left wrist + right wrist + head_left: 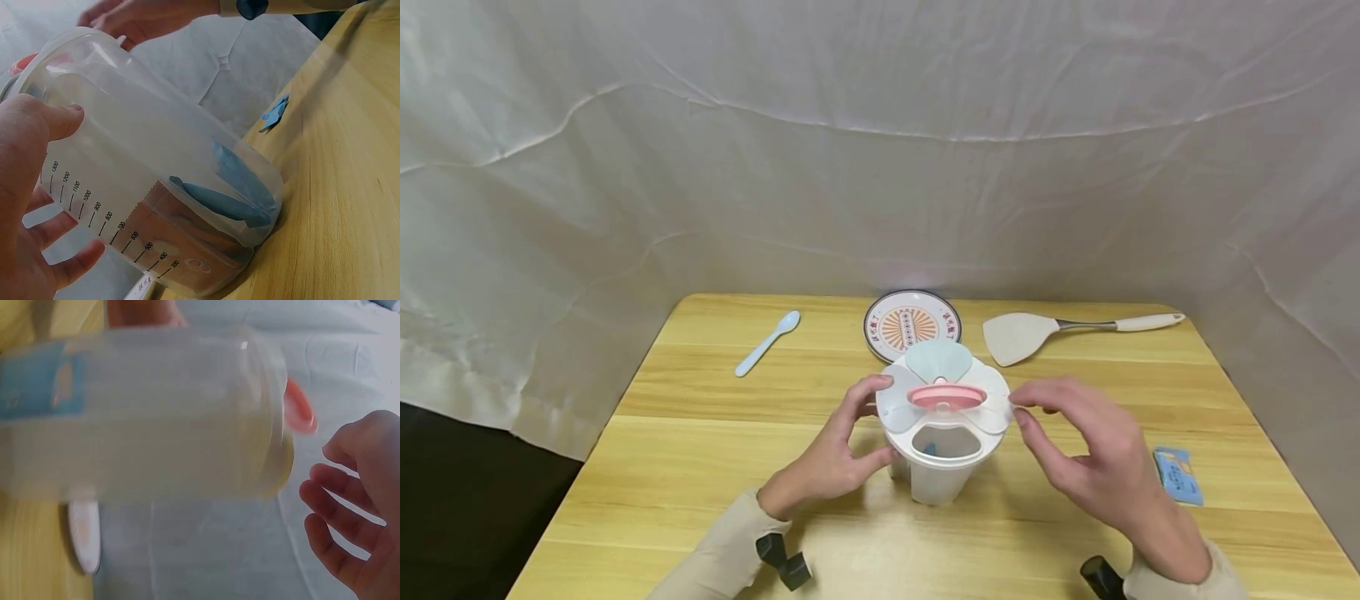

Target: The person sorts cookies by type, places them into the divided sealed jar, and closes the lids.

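Observation:
A clear plastic storage canister (936,485) with a measuring scale stands on the table. Its round lid (996,385) has petal-like flaps, a raised pink piece (947,397) and an opening on the near side. My left hand (835,458) grips the canister's left side just below the lid, thumb in front and fingers spread round it. My right hand (1093,450) is at the lid's right edge, its thumb and forefinger close together there; in the right wrist view its loosely bent fingers (331,506) stand apart from the lid. Inside lie a brown packet (181,240) and blue packets (240,178).
Behind the canister lies a patterned plate (887,329), partly covered by the lid. A light blue spoon (766,344) is at the back left, a white spatula (1026,336) at the back right. A blue packet (1178,475) sits right of my right hand. Grey cloth hangs behind.

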